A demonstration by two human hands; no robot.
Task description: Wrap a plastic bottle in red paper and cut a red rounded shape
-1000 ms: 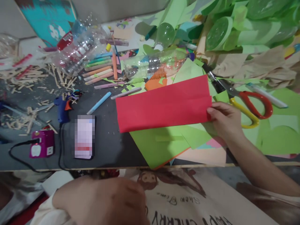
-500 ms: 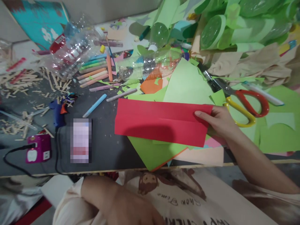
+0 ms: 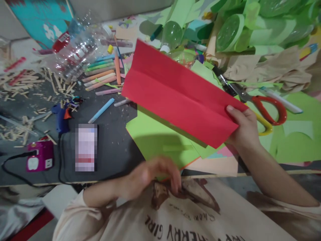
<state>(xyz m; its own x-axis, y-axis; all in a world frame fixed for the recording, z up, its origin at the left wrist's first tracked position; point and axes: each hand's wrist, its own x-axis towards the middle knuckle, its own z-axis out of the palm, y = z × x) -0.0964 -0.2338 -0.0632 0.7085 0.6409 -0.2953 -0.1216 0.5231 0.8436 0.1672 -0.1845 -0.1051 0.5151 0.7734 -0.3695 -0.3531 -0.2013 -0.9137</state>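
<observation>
A folded sheet of red paper point(image 3: 180, 97) is tilted above the table, its left end higher than its right. My right hand point(image 3: 245, 130) pinches its lower right end, thumb on top and fingers behind. My left hand point(image 3: 152, 174) hangs in front of my shirt at the table's front edge, fingers loosely curved and slightly blurred, with nothing in them. Beneath the red paper lie light green sheets point(image 3: 155, 134). Close to my right hand are scissors point(image 3: 272, 108) with one red and one yellow handle, their blades partly covered.
A phone point(image 3: 86, 147), a blue glue gun point(image 3: 61, 117) and a purple plug box point(image 3: 40, 155) lie at left. Behind them are wooden sticks point(image 3: 22, 82), markers point(image 3: 102, 72) and plastic bottles point(image 3: 77, 53). Green-wrapped bottles point(image 3: 265, 35) and crumpled brown paper point(image 3: 273, 72) fill the back right.
The red paper has lifted and tilted, its left end rising, with my right hand still gripping it. My left hand has moved up from my lap to the table edge.
</observation>
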